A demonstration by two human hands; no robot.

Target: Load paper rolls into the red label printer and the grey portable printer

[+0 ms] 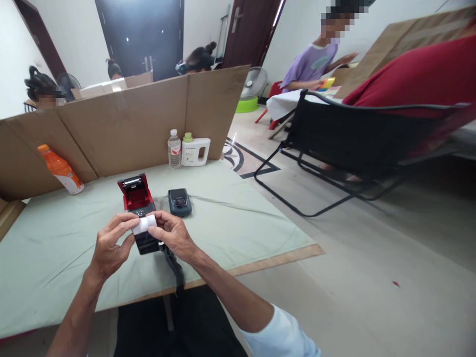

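Between my two hands is a small white paper roll [144,224]. The fingers of my left hand [111,243] pinch its left end, and those of my right hand [171,234] grip its right end. Right under the roll lies a black and red portable receipt printer [138,194] on the table, its red-lined lid raised at the far side. A black strap [174,267] hangs from the printer toward the table's front edge. Off to the right of the printer lies a second dark handheld device [179,202], which neither hand touches.
An orange bottle [61,169] leans against the cardboard screen [137,119] at the table's back. A water bottle [174,148] and a white jug [196,151] stand there too. On the right are a black folding chair [349,139] and other people; more heads show behind the screen.
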